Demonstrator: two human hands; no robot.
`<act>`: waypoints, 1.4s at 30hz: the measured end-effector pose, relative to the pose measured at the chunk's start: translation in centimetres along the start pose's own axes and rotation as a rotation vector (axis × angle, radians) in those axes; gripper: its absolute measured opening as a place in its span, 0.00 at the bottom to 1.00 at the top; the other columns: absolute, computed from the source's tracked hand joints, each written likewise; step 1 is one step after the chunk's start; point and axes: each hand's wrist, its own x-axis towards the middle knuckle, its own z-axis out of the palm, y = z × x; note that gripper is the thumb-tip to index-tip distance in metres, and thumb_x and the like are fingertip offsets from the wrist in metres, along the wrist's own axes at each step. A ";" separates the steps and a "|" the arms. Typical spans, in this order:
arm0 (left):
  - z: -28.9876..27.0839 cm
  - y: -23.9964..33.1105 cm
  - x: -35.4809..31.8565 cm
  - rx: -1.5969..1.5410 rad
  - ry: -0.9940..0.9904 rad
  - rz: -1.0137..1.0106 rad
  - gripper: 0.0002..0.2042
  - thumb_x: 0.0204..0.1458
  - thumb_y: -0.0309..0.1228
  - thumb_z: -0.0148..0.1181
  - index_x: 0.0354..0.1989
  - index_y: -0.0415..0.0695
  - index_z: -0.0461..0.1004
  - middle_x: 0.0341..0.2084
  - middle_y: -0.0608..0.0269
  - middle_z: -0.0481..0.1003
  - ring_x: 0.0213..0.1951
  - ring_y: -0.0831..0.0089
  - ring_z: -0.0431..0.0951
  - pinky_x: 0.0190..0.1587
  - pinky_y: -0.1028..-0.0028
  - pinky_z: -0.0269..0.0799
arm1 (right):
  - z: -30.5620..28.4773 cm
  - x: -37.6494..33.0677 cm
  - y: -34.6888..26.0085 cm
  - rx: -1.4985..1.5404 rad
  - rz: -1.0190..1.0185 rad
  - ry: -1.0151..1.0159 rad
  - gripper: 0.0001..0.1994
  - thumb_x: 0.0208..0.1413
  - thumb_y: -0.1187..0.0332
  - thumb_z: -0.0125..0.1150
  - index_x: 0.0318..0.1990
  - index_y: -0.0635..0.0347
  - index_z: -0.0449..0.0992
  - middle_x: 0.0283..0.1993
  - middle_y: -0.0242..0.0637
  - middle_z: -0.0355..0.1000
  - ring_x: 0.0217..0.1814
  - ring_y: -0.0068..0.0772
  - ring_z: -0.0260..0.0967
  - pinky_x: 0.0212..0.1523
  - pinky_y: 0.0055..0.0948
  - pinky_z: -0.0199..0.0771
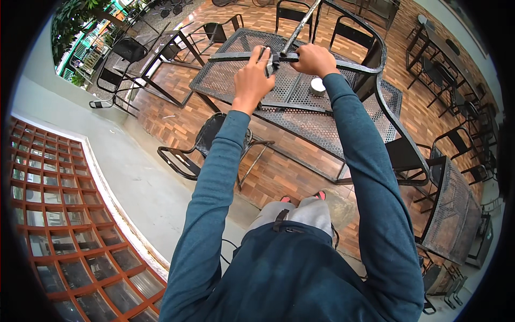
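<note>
Head view, looking down from a raised stance over a patio. Both arms are stretched forward toward 12 o'clock. The right hand (315, 59) is closed in a fist around a dark metal bar fitting (287, 55), from which a slim grey rod (301, 24) runs up toward 1 o'clock. The left hand (253, 78) stands just at 9 o'clock of that fitting, thumb and forefinger raised and pinching a small grey part (270, 65), possibly a clamp or screw head; the view is too small to say which. Below the hands lies a black perforated metal table (236, 75), a small round tin (318, 86) on it at 6 o'clock of the right hand. Black metal chairs (201, 153) stand around. Judged step: fastening or adjusting the joint. The next move would call for a steady right grip while the left fingers turn.
</note>
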 end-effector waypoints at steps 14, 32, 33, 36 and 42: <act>-0.1 0.6 0.4 -0.014 0.007 0.051 0.31 0.47 0.36 0.70 0.64 0.51 0.75 0.68 0.66 0.67 0.35 0.53 0.86 0.35 0.59 0.83 | -0.2 0.0 -0.3 -0.018 0.004 0.012 0.19 0.51 0.49 0.67 0.35 0.58 0.86 0.38 0.48 0.82 0.42 0.52 0.82 0.46 0.48 0.82; 0.9 1.7 0.2 -0.068 0.058 0.047 0.34 0.45 0.35 0.72 0.66 0.48 0.72 0.69 0.61 0.67 0.39 0.52 0.85 0.38 0.60 0.83 | -0.1 0.1 0.1 0.003 0.003 -0.006 0.19 0.51 0.50 0.67 0.32 0.58 0.86 0.34 0.50 0.82 0.38 0.54 0.81 0.44 0.47 0.83; 1.0 1.6 -0.2 -0.069 0.064 0.051 0.34 0.45 0.35 0.72 0.66 0.48 0.72 0.69 0.61 0.67 0.39 0.52 0.85 0.38 0.60 0.83 | -0.3 0.1 0.0 0.005 -0.003 -0.006 0.19 0.51 0.50 0.66 0.32 0.58 0.85 0.33 0.50 0.81 0.38 0.55 0.80 0.43 0.48 0.82; 0.8 1.6 -0.5 -0.074 0.003 0.028 0.34 0.45 0.35 0.71 0.66 0.49 0.73 0.71 0.62 0.65 0.42 0.52 0.85 0.39 0.59 0.83 | -0.3 0.1 0.1 0.009 0.005 -0.007 0.19 0.50 0.50 0.68 0.33 0.58 0.86 0.34 0.50 0.81 0.39 0.54 0.81 0.44 0.48 0.83; 0.6 1.8 1.0 -0.115 0.023 -0.028 0.31 0.46 0.36 0.70 0.64 0.48 0.75 0.69 0.62 0.68 0.46 0.51 0.84 0.43 0.58 0.83 | -0.6 0.0 -0.5 0.023 0.014 -0.071 0.18 0.51 0.50 0.67 0.38 0.55 0.86 0.38 0.47 0.82 0.42 0.52 0.82 0.46 0.48 0.83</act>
